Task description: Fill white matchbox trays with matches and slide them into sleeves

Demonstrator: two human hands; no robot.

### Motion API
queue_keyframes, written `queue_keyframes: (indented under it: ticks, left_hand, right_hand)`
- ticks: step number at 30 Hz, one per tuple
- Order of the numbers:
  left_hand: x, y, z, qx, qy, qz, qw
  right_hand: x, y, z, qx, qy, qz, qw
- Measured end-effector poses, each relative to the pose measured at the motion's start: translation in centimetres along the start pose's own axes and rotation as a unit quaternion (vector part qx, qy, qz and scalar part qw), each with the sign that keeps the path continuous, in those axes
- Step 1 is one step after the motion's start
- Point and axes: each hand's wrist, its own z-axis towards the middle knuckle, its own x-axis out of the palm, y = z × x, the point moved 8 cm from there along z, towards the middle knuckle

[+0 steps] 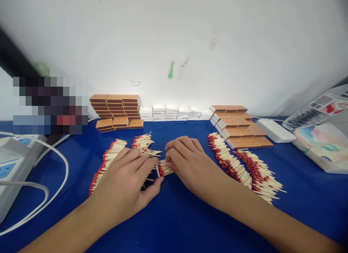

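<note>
A small white matchbox tray [157, 170] with red-tipped matches [164, 169] lying in it sits between my hands. At its left end, the thumb and index finger of my left hand [129, 177] are closed on the tray's edge. My right hand [187, 164] bends over the right end, fingers curled down onto the tray and hiding that part of it. Beside my left hand lie two heaps of loose matches, an outer heap [107, 165] and an inner heap [143, 142], both partly covered by the hand.
Orange matchboxes [114, 106] are stacked at the back left, white trays [171, 113] along the wall, and orange-topped boxes [236, 122] at the back right. More match heaps [231, 158] lie right. A power strip [20, 162] with white cables stands left; a tissue pack [323, 148] right.
</note>
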Motion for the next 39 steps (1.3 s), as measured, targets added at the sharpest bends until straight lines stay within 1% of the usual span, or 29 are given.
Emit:
queue_keyframes:
  ticks: [3,7,11,16,21,23,25,27,28,29,31,33,35,37,39]
  left_hand:
    - [-0.1,0.1,-0.1,0.003,-0.003,0.001,1.000]
    - [-0.1,0.3,-0.2,0.002,-0.002,0.004,1.000]
    - [0.0,0.2,-0.2,0.005,0.006,-0.006,1.000]
    - [0.1,0.0,-0.2,0.003,0.017,-0.019,1.000]
    - [0.6,-0.1,-0.3,0.008,0.035,-0.039,0.999]
    - [0.6,-0.1,-0.3,0.013,0.037,-0.043,0.998]
    - [0.6,-0.2,-0.3,0.013,0.038,-0.045,0.998]
    - [0.6,-0.2,-0.3,0.014,0.035,-0.044,0.998]
    - [0.6,-0.3,-0.4,0.016,0.034,-0.042,0.998]
    - [0.5,-0.3,-0.4,0.017,0.032,-0.040,0.999]
    - [0.6,-0.3,-0.5,0.018,0.030,-0.038,0.999]
    - [0.6,-0.2,-0.6,0.016,0.029,-0.040,0.999]
    - [0.7,-0.1,-0.7,0.013,0.028,-0.043,0.999]
    - [0.6,-0.2,-0.6,0.017,0.027,-0.042,0.999]
    - [0.5,-0.3,-0.5,0.023,0.025,-0.038,0.999]
  right_hand:
    - [-0.2,-1.0,0.0,0.020,0.018,0.072,0.997]
    - [-0.9,-2.5,-0.5,0.042,0.036,0.164,0.985]
    - [-1.2,-2.7,-0.9,0.035,0.048,0.237,0.970]
    - [-1.2,-2.3,-0.9,0.037,0.036,0.265,0.963]
    - [-0.7,-1.8,-0.9,0.026,0.032,0.281,0.959]
    - [-0.8,-1.9,-0.8,0.022,0.023,0.271,0.962]
    - [-1.2,-2.7,-0.9,0.020,0.015,0.256,0.966]
    - [-1.9,-4.7,-1.2,0.032,0.007,0.229,0.973]
    - [-2.3,-6.3,-1.5,0.044,0.002,0.206,0.977]
    - [-2.7,-8.5,-1.9,0.068,-0.008,0.173,0.983]
    - [-3.3,-13.2,-3.1,0.110,-0.027,0.068,0.991]
    - [-2.9,-17.9,-4.6,0.156,-0.006,-0.022,0.988]
    - [-1.7,-21.5,-6.0,0.196,0.034,-0.061,0.978]
    - [-0.4,-23.1,-6.8,0.197,0.077,-0.061,0.975]
    - [0.6,-23.2,-7.0,0.180,0.104,-0.051,0.977]
